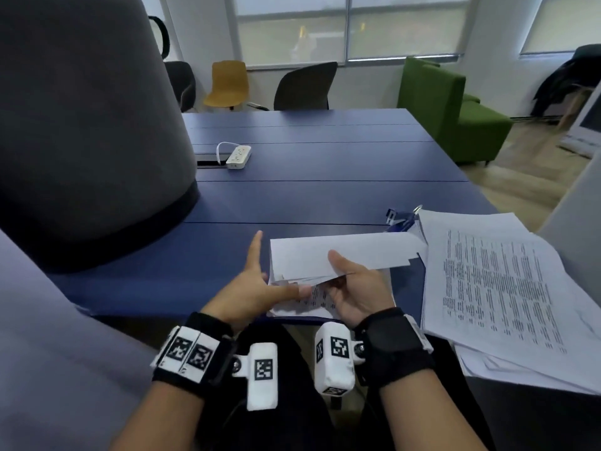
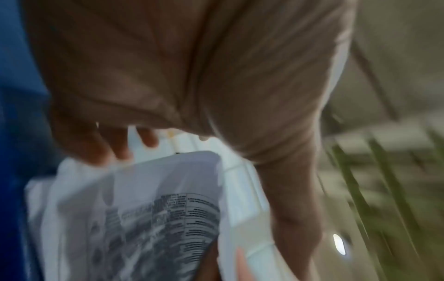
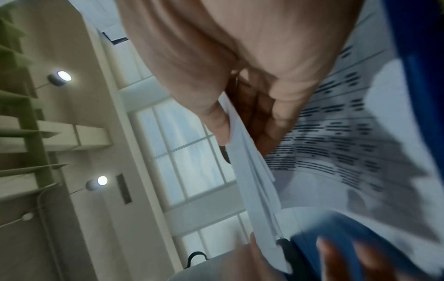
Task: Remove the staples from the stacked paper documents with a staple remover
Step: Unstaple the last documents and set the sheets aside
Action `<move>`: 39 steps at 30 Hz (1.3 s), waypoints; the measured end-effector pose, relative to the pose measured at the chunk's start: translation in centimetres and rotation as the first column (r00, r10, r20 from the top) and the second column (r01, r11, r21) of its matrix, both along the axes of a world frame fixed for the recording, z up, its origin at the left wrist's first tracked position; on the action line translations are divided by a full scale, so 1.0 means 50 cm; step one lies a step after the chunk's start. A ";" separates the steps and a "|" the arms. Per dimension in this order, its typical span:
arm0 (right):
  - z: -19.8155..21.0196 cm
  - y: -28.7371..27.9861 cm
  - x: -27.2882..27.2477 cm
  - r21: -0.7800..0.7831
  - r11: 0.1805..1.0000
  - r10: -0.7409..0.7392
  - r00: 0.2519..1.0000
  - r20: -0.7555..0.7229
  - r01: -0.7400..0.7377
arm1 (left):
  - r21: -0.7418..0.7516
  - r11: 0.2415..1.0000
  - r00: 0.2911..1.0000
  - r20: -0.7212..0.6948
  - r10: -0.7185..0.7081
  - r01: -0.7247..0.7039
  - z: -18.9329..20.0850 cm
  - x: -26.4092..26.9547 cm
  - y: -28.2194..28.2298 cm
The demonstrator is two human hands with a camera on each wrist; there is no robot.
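The long dark-blue worktop (image 1: 325,196) carries everything here. At its right edge lies a big loose heap of white printed paper sheets (image 1: 497,288), fanned and uneven; whether these are documents already freed of staples or ones waiting their turn cannot be told. Just behind that heap, partly hidden by its far corner, sits a small blue-and-metal object (image 1: 401,219) that may be the staple remover, though it is too small to be sure; neither hand holds it. Near the front edge is the smaller sheaf of white printed pages (image 1: 338,258) now being handled. The right hand (image 1: 357,288) grasps its upper leaves, thumb on top and fingers (image 3: 269,114) curled underneath, lifting them off the bottom page. The left hand (image 1: 250,284) is spread flat, fingers straight, thumb reaching to the lower page's corner, gripping nothing. No staple shows in any view. My judgement: this sheaf is being leafed through or sorted, the tool lies unused, and some stapled work likely remains
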State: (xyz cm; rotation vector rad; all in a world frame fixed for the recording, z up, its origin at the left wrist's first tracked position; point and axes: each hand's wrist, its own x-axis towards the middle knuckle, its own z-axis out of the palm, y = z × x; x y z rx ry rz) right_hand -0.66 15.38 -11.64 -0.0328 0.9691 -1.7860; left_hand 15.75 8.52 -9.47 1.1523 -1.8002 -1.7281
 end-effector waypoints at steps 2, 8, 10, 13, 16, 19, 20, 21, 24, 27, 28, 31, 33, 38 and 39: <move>-0.009 0.002 0.009 -0.009 0.999 0.037 0.999 0.005 -0.037 | 0.276 0.960 0.922 -0.355 0.155 -0.055 -0.007 -0.010 -0.002; -0.009 -0.006 0.010 0.083 0.986 0.152 0.986 -0.067 -0.146 | -0.028 0.965 0.880 -0.416 0.227 -0.262 -0.048 -0.066 -0.052; 0.002 -0.001 -0.012 0.188 0.969 0.196 0.963 -0.187 -0.161 | -0.084 0.945 0.884 -0.389 0.260 -0.315 -0.052 -0.069 -0.074; 0.029 0.016 -0.067 0.299 0.953 0.105 0.889 -0.446 0.037 | -0.015 0.905 0.831 -0.402 0.383 -0.424 -0.055 -0.059 -0.113; 0.064 0.018 -0.138 0.222 0.926 -0.110 0.781 -0.615 0.304 | -0.072 0.883 0.845 -0.335 0.417 -0.464 -0.074 -0.036 -0.153; 0.091 -0.016 -0.218 0.191 0.874 -0.237 0.733 -0.637 0.448 | -0.242 0.858 0.873 -0.312 0.374 -0.454 -0.093 -0.033 -0.164; 0.090 -0.036 -0.245 0.233 0.861 -0.193 0.715 -0.672 0.451 | -0.260 0.859 0.880 -0.313 0.358 -0.442 -0.097 -0.035 -0.161; 0.090 -0.056 -0.269 0.299 0.850 -0.115 0.708 -0.697 0.433 | -0.275 0.859 0.887 -0.303 0.349 -0.432 -0.103 -0.036 -0.160; 0.064 -0.114 -0.351 0.527 0.767 0.220 0.621 -0.752 0.367 | -0.303 0.864 0.905 -0.274 0.325 -0.402 -0.120 -0.035 -0.165; 0.036 -0.152 -0.418 0.632 0.695 0.434 0.501 -0.749 0.342 | -0.294 0.862 0.901 -0.268 0.340 -0.412 -0.122 -0.032 -0.163; 0.032 -0.160 -0.423 0.635 0.698 0.454 0.482 -0.750 0.331 | -0.292 0.861 0.899 -0.269 0.345 -0.417 -0.124 -0.030 -0.165; 0.047 -0.150 -0.402 0.680 0.672 0.531 0.449 -0.718 0.293 | -0.299 0.858 0.900 -0.267 0.345 -0.417 -0.125 -0.032 -0.169; 0.055 -0.145 -0.380 0.703 0.664 0.555 0.461 -0.692 0.256 | -0.304 0.852 0.897 -0.270 0.351 -0.425 -0.129 -0.031 -0.173; 0.087 -0.138 -0.306 0.688 0.689 0.597 0.361 -0.717 0.226 | -0.316 0.832 0.882 -0.282 0.377 -0.457 -0.132 -0.033 -0.170; 0.093 -0.136 -0.290 0.656 0.732 0.564 0.380 -0.734 0.181 | -0.320 0.828 0.881 -0.279 0.381 -0.460 -0.132 -0.034 -0.169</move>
